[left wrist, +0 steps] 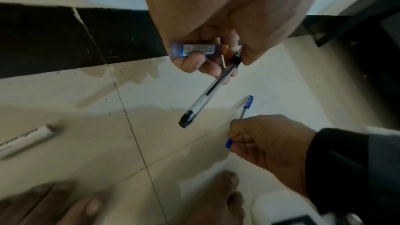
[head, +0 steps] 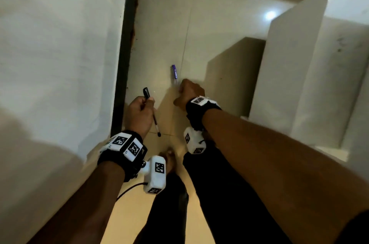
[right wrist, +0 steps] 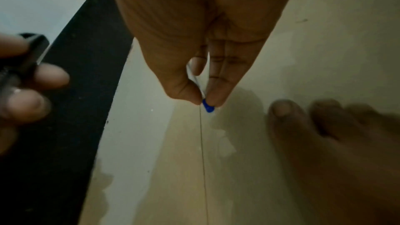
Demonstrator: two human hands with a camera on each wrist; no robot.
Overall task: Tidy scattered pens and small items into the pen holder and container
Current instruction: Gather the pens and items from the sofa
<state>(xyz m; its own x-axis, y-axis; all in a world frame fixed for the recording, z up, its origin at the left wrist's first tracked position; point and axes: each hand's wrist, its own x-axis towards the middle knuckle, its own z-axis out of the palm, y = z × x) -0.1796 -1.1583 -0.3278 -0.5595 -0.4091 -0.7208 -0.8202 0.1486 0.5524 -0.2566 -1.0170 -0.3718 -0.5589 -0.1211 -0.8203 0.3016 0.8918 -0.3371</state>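
Observation:
Both hands reach down to the tiled floor (head: 169, 29). My left hand (head: 146, 103) grips a clear black-capped pen (head: 155, 121). In the left wrist view the same hand (left wrist: 216, 64) also holds a small blue labelled case (left wrist: 192, 50) beside the black pen (left wrist: 207, 91). My right hand (head: 180, 89) pinches the near end of a blue-capped pen (head: 174, 72), whose cap points away from me. Thumb and forefinger of the right hand (right wrist: 203, 100) close on that pen's blue end plug (right wrist: 208, 107). No pen holder or container is in view.
A black skirting strip (head: 124, 53) runs along the white wall on the left. White blocks (head: 309, 73) stand on the right. My bare feet (left wrist: 216, 199) are close under the hands. A pale tube-like item (left wrist: 28, 138) lies on the floor to the left.

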